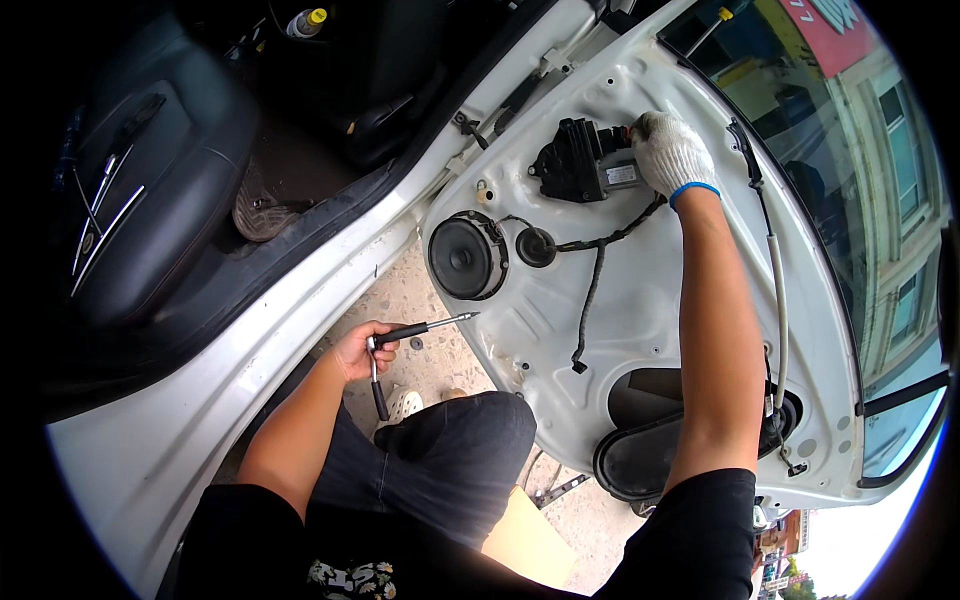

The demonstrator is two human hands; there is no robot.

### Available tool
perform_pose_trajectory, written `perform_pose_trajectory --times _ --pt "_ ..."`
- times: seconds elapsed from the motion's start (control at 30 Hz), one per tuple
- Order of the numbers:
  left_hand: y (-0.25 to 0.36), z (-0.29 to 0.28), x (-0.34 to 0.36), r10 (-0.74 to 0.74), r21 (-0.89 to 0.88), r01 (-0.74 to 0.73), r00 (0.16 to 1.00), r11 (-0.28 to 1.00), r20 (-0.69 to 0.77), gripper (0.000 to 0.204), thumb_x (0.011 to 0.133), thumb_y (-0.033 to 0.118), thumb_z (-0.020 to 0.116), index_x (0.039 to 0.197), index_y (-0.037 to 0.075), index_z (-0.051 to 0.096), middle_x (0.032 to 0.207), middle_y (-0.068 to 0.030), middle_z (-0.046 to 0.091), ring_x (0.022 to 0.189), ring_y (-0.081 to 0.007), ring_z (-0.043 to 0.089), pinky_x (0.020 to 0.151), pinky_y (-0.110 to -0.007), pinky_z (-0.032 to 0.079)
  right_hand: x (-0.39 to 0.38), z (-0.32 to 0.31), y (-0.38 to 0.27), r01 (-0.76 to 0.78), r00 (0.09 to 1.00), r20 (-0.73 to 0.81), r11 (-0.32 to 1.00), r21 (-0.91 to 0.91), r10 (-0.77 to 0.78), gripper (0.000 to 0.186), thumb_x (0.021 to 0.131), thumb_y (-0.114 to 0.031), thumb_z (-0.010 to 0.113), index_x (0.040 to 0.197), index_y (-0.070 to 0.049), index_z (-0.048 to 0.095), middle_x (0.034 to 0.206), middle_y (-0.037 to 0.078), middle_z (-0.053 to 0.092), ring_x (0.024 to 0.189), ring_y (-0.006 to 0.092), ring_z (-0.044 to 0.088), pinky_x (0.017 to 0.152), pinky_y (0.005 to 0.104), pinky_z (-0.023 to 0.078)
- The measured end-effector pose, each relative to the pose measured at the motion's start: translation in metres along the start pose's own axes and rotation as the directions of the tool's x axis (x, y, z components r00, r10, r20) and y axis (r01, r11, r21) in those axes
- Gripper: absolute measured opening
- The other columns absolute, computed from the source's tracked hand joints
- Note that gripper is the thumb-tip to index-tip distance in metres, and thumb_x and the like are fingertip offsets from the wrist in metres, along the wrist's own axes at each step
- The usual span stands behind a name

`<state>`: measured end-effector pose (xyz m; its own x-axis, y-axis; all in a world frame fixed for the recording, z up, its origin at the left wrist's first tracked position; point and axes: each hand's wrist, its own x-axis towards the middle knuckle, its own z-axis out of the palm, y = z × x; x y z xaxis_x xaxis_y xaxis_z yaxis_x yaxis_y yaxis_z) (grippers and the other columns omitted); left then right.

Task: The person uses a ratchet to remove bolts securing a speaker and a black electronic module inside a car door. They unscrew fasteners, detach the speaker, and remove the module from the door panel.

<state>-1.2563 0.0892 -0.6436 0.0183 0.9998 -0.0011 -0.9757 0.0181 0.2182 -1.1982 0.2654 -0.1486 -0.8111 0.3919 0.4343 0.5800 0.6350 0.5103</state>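
Observation:
My left hand (366,352) is bare and closed round a screwdriver (430,328) with a black grip, its metal shaft pointing right toward the door's edge. A second tool with a chrome head and black handle (379,398) hangs down from the same hand. My right hand (672,155), in a white knitted glove with a blue cuff, is closed at the right end of a black motor unit (572,160) on the bare inner door panel (540,350). A bit of red shows by its fingertips; what they grip is hidden. A wiring harness (625,232) runs up to beneath the glove.
On the door sit a round speaker (464,256), a small black disc (536,247) and a cable (777,300); a dangling plug (579,366) hangs lower. The car's white sill (250,330) and black seat (150,170) lie left. My knee (490,425) is close below the door.

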Motion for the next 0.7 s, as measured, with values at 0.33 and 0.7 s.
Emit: perform_pose_trajectory --times 0.33,0.7 --pt "-0.015 -0.067 -0.036 0.008 -0.172 -0.042 0.982 0.984 -0.191 0.029 0.085 0.027 0.053 0.110 0.013 0.060 0.071 0.0011 0.050 0.054 -0.0082 0.041 0.049 -0.023 0.035 0.024 -0.010 0.013 0.020 0.964 0.259 0.987 0.159 -0.062 0.033 0.085 -0.019 0.051 0.109 -0.002 0.066 0.089 0.015 0.069 0.076 0.0252 0.067 0.071 0.0369 0.054" --pt "-0.022 -0.069 -0.028 -0.020 -0.070 -0.011 0.901 0.998 -0.433 0.022 0.084 0.030 0.054 0.097 0.013 0.060 0.066 0.0023 0.051 0.053 -0.0089 0.043 0.049 -0.025 0.037 0.030 -0.007 -0.001 0.281 0.959 0.107 0.860 -0.426 -0.261 0.027 0.082 -0.010 0.058 0.108 -0.012 0.068 0.103 0.015 0.066 0.096 0.0347 0.064 0.084 0.0425 0.052"
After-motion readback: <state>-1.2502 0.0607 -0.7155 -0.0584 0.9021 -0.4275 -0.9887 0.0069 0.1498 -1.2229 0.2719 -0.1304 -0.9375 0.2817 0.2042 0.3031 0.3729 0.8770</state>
